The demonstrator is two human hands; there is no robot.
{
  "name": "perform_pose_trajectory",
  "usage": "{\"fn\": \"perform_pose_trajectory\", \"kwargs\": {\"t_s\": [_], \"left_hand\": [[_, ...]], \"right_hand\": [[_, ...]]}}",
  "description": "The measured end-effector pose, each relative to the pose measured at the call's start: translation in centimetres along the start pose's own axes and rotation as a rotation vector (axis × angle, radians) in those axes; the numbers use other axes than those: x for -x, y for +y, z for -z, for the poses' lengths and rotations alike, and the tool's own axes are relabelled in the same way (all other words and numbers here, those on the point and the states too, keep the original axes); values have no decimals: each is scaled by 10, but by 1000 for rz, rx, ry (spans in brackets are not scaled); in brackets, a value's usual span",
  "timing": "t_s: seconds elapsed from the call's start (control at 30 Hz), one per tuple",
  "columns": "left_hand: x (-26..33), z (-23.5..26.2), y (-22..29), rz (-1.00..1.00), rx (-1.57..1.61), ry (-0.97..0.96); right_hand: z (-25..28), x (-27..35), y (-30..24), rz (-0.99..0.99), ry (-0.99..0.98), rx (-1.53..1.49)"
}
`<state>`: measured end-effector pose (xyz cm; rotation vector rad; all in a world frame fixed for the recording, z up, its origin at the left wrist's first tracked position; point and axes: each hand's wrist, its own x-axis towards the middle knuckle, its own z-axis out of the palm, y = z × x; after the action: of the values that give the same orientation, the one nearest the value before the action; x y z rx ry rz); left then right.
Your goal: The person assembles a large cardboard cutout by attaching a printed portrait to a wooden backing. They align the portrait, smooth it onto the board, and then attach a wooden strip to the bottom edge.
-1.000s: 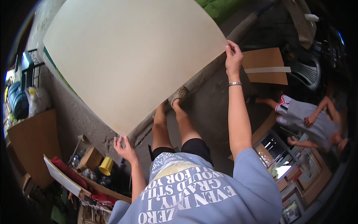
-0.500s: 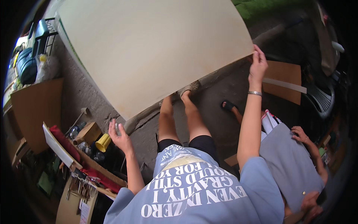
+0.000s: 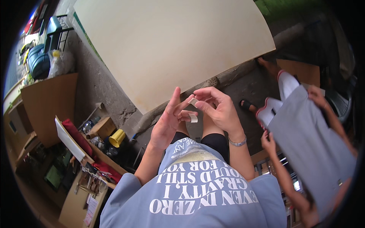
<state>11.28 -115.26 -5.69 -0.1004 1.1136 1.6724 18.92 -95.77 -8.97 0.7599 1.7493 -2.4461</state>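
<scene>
My left hand (image 3: 164,125) is raised over my lap with its fingers stretched apart. From its lower fingers hangs a short pale strip of tape (image 3: 193,118). My right hand (image 3: 222,114) meets its fingertips from the other side, thumb and forefinger pinched on a second small pale piece of tape (image 3: 193,101). Whether that piece still sticks to a left finger, I cannot tell. Just beyond both hands lies a large cream-coloured board (image 3: 175,45), its near corners pointing toward me; neither hand touches it.
To the right, a person in a grey top (image 3: 311,148) stands close by. A yellow cup-shaped container (image 3: 117,138), a cardboard box (image 3: 102,128) and a brown panel (image 3: 51,108) crowd the left side. A blue barrel (image 3: 38,62) stands farther back, near a filled plastic bag (image 3: 61,64).
My right hand has let go of the board's right corner and come in to the left hand, pinching tape. My left hand has moved right, away from the board's near corner. The person shifted.
</scene>
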Motion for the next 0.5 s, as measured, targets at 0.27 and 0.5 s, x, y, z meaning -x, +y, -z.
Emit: {"fn": "perform_pose_trajectory", "kwargs": {"t_s": [0.27,0.5], "left_hand": [[-17,40,10,-335,-1526,123],[-78,56,-14,-549,-1983,-46]], "right_hand": [[-5,34,50,-89,272,439],[16,56,101,330,595,761]]}}
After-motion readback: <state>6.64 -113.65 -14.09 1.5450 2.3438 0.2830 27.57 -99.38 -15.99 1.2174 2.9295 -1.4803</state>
